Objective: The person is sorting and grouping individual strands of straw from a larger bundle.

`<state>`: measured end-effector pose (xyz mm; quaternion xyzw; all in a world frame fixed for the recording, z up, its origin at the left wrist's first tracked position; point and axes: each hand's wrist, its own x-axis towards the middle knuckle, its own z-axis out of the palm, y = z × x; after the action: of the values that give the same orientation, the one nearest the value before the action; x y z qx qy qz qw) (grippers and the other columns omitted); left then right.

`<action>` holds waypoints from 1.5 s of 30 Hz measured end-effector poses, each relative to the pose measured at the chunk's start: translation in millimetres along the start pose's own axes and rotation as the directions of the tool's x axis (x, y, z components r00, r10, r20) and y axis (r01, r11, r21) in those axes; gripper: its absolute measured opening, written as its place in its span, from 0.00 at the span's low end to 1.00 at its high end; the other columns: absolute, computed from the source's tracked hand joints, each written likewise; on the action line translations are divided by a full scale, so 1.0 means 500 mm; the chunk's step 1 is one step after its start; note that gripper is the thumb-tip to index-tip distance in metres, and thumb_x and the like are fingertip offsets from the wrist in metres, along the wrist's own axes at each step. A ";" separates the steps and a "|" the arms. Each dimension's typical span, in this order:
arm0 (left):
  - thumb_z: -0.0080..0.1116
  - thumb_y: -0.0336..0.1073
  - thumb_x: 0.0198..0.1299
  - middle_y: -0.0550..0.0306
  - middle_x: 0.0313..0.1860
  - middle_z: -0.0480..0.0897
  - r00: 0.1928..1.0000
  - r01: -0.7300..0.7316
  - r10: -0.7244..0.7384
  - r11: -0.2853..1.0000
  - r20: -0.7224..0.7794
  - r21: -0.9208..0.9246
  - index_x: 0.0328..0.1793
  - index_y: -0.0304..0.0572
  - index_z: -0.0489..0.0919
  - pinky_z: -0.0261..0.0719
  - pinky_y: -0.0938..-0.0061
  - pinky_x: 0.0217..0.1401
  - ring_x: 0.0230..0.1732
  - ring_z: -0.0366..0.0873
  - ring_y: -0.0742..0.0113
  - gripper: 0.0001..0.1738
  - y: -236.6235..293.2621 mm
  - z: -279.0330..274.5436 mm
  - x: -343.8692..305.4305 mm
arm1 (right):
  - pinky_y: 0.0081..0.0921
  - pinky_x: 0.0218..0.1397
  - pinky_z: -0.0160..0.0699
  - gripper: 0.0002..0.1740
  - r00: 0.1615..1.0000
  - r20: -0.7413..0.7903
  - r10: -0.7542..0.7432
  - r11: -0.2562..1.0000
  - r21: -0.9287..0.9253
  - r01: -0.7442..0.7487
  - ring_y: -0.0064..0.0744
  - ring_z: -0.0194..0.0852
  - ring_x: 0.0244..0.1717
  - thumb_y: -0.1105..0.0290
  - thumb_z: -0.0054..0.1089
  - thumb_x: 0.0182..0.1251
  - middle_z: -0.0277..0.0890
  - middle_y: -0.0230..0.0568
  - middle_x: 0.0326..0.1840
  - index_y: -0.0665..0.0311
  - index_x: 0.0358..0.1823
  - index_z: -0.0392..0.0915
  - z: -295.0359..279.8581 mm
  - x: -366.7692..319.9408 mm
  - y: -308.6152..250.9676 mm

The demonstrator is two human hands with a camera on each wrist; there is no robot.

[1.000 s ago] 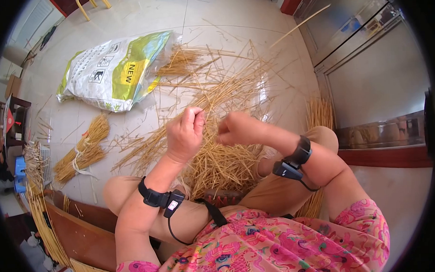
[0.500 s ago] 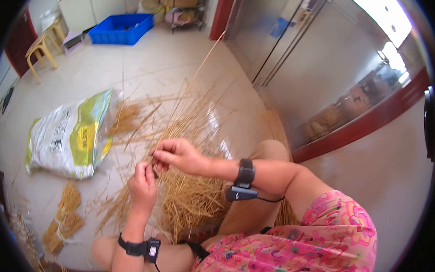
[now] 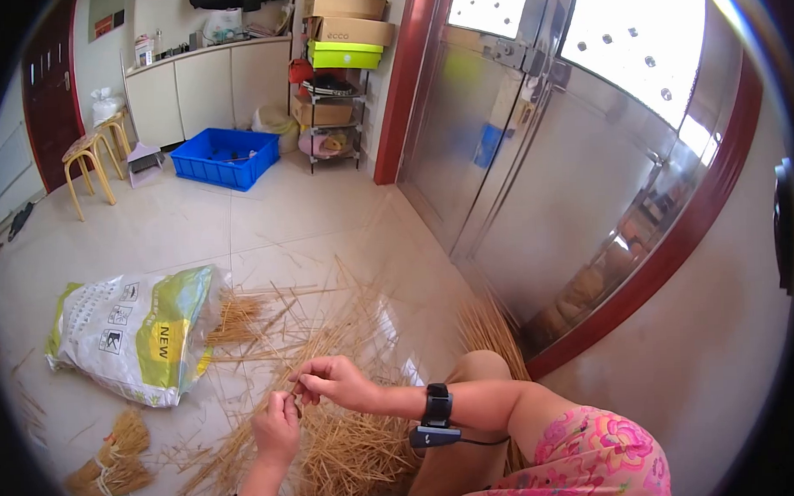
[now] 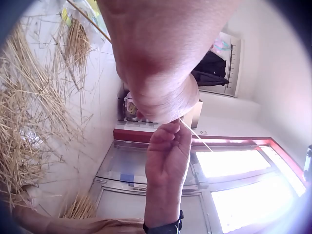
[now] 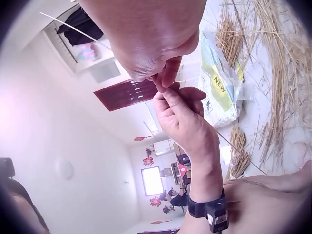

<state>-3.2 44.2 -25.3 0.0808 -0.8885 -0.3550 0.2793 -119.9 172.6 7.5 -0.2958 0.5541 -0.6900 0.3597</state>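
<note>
My left hand (image 3: 276, 427) and right hand (image 3: 341, 385) meet fingertip to fingertip in front of me, above the loose straw. A thin straw stalk (image 4: 197, 134) runs through both hands, and its long pale end (image 5: 73, 29) sticks out past the right hand in the right wrist view. Thumb and fingers of each hand pinch the stalk; the stretch inside the fingers is hidden. Below the hands a heap of cut straw (image 3: 356, 450) covers the floor, with longer stalks fanned out beyond it.
A white, green and yellow sack (image 3: 146, 335) lies at left with straw at its mouth. In front of it is a tied straw bundle (image 3: 114, 459). Upright straw (image 3: 492, 332) leans by the metal doors (image 3: 579, 207). Farther back are a blue crate (image 3: 228, 158) and stools (image 3: 92, 162).
My hands were apart one second ago, then came together at the stalk and have stayed joined. The head view has tilted up, bringing the cabinets and doors into sight.
</note>
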 end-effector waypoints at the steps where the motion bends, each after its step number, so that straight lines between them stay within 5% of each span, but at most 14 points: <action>1: 0.50 0.30 0.62 0.52 0.17 0.76 1.000 -0.015 0.015 1.000 -0.002 0.023 0.35 0.43 0.70 0.70 0.60 0.20 0.19 0.76 0.51 0.03 -0.003 0.001 -0.001 | 0.16 0.31 0.74 0.10 1.000 0.003 -0.003 1.000 0.017 0.003 0.18 0.74 0.28 0.73 0.48 0.69 0.77 0.34 0.29 0.71 0.43 0.76 -0.001 -0.001 0.005; 36: 0.53 0.29 0.62 0.52 0.17 0.76 1.000 0.005 -0.005 0.999 0.018 -0.034 0.38 0.42 0.71 0.70 0.63 0.19 0.18 0.76 0.52 0.02 0.015 -0.010 -0.005 | 0.18 0.31 0.75 0.05 0.997 -0.082 0.012 1.000 0.013 -0.011 0.19 0.74 0.26 0.75 0.52 0.64 0.77 0.35 0.27 0.70 0.34 0.74 0.006 -0.004 -0.012; 45: 0.51 0.29 0.63 0.53 0.18 0.77 0.997 0.065 -0.057 0.989 0.057 -0.134 0.39 0.42 0.71 0.70 0.64 0.20 0.19 0.77 0.54 0.02 0.024 -0.019 -0.009 | 0.19 0.31 0.76 0.07 0.998 -0.046 0.049 0.996 0.078 -0.045 0.23 0.77 0.28 0.77 0.50 0.66 0.78 0.41 0.32 0.73 0.40 0.76 0.010 -0.004 -0.012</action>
<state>6.7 49.0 -13.3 0.0791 -0.8665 -0.4252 0.2494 -115.8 172.4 14.1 -0.2522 0.5424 -0.7089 0.3737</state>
